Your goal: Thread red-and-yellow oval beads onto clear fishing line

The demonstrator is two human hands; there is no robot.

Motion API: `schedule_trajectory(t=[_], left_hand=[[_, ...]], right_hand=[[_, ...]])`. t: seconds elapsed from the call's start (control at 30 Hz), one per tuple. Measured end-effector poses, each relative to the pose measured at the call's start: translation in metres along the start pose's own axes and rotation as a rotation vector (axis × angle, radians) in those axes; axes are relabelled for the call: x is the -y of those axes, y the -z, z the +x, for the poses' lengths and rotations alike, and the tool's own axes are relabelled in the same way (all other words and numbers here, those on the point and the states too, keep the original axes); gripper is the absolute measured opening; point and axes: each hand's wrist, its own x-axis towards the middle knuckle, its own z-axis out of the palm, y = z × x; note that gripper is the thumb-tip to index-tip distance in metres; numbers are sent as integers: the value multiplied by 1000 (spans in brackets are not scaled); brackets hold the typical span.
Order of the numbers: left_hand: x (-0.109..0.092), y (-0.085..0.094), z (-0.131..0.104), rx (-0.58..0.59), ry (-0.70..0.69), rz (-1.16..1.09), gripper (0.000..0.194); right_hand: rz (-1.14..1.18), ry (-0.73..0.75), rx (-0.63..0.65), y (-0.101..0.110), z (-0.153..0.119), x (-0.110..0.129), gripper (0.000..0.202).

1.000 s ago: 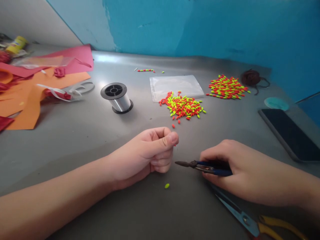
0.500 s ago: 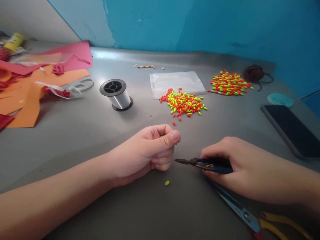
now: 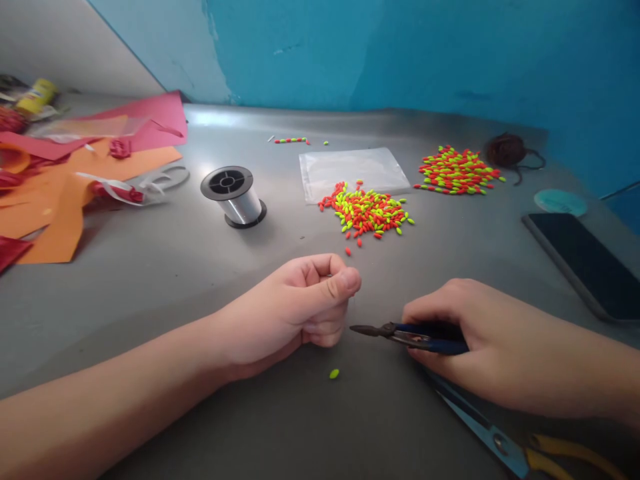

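Observation:
My left hand (image 3: pixel 310 303) is closed in a pinch at the centre; what sits between thumb and forefinger is too small to name, though a faint thin line hangs below the thumb. My right hand (image 3: pixel 485 347) grips blue-handled pliers (image 3: pixel 387 330), whose dark jaws look closed and point left, just short of my left hand. A lone green bead (image 3: pixel 335 374) lies below my left hand. Beyond it are a mixed pile of red and green beads (image 3: pixel 373 212) and a clear plastic bag (image 3: pixel 355 170). Scissors (image 3: pixel 500 441) lie partly under my right hand.
A wire spool (image 3: pixel 240 200) stands left of the bag. A second bead pile (image 3: pixel 457 170), dark yarn (image 3: pixel 506 150), a teal disc (image 3: pixel 560 201) and a phone (image 3: pixel 590 260) are at right. Orange paper (image 3: pixel 60 227) covers the left. A short bead row (image 3: pixel 291 141) lies behind.
The whole view has shifted slightly, with table items appearing a little lower. Both hands keep nearly the same pose, and the pliers remain in my right hand.

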Motion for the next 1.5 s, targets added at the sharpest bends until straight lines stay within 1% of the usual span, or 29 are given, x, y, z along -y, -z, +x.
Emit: schedule_trajectory(t=[0.23, 0.4, 0.67, 1.5], left_hand=[[0, 0, 2, 11, -7, 7, 35], [0, 0, 1, 3, -9, 8, 35], [0, 0, 0, 12, -12, 12, 34], [1, 1, -1, 9, -19, 26, 33]], right_hand=[[-56, -29, 74, 3, 0, 0, 18], [-70, -50, 98, 3, 1, -1, 20], [-75, -37, 90, 2, -1, -1, 22], [-65, -58, 91, 2, 1, 0, 17]])
